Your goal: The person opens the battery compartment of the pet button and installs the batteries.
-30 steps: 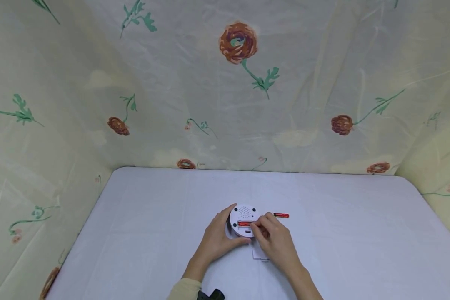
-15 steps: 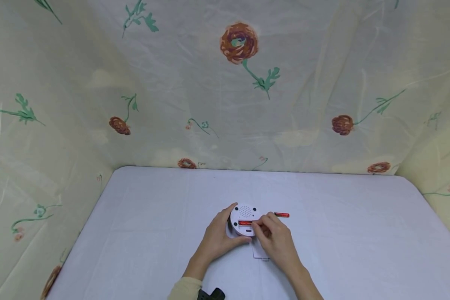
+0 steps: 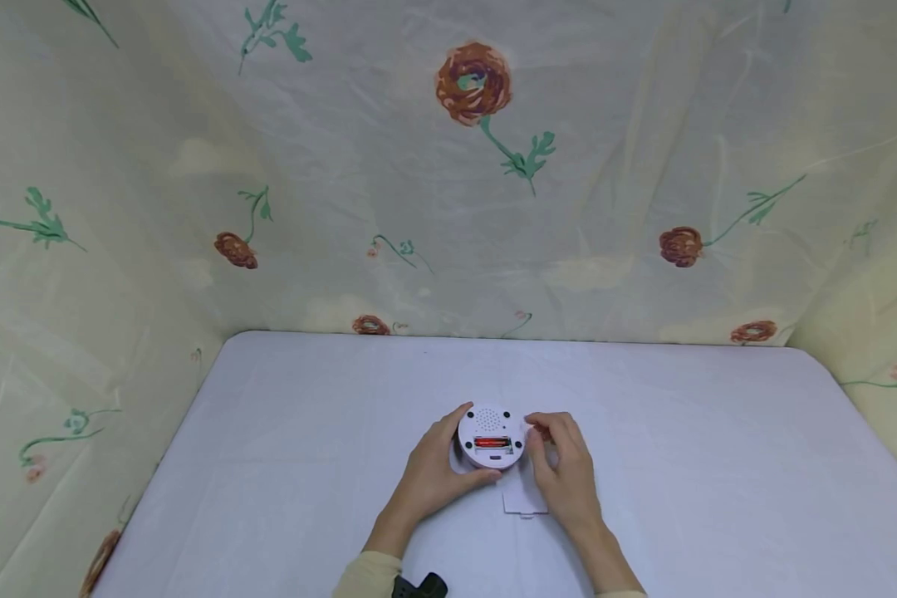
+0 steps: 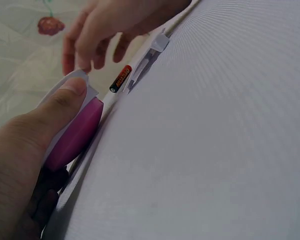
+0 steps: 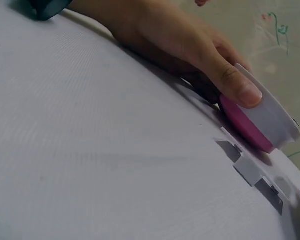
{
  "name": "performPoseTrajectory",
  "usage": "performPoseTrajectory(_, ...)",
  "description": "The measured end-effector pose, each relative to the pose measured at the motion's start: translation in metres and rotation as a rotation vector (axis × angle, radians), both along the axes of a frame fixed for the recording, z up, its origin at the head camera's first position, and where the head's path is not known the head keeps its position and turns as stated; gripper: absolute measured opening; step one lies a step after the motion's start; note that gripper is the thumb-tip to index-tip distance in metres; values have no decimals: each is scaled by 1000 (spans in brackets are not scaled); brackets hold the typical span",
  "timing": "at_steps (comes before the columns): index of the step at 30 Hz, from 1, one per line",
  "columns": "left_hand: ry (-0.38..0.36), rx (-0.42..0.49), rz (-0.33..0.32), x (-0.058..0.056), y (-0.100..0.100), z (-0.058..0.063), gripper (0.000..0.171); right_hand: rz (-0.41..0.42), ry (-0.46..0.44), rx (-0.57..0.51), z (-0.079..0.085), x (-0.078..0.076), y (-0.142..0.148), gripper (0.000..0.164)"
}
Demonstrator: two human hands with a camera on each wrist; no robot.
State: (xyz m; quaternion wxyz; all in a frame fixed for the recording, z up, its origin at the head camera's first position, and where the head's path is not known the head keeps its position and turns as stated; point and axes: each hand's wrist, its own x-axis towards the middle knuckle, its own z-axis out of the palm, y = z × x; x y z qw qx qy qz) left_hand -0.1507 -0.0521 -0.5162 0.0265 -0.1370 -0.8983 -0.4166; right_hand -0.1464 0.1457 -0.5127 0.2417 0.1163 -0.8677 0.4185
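My left hand grips a round white device from its left side, thumb along the near edge. It lies underside up, with speaker holes, dark feet and an uncovered battery compartment holding a red battery. The left wrist view shows the device's pink lower side. My right hand is just right of the device, its fingers loosely bent. A second battery, black and orange-red, lies on the table below the right fingers in the left wrist view; in the head view that hand hides it.
A thin white battery cover with a small tab lies on the table, just in front of the device and partly behind my right hand. The table has a white cloth, and flower-printed sheeting hangs around it.
My right hand has left the battery in the compartment and moved right, over where the loose battery showed. The left hand keeps its grip on the device.
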Motion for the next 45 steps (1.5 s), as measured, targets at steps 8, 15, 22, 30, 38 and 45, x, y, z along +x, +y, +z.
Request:
performPoseTrajectory(8,14,-27,17,1,2,3,98,-152,-92,104,-6,-7,9,42)
performPoseTrajectory(15,4,-36,37,1,5,4,97,-140,-194,270,-7,-6,8,40)
performPoseTrajectory(22,7,-35,36,1,5,3,97,-164,-146,208,-8,-7,8,40)
performPoseTrajectory(30,7,-38,28,0,4,2,98,-239,-162,158,-7,-6,9,33)
performPoseTrajectory(38,3,-42,41,3,1,0,97,-223,-140,168,-10,-4,8,18)
performPoseTrajectory(45,15,-38,26,0,6,0,97,-188,-95,158,-6,-3,10,20)
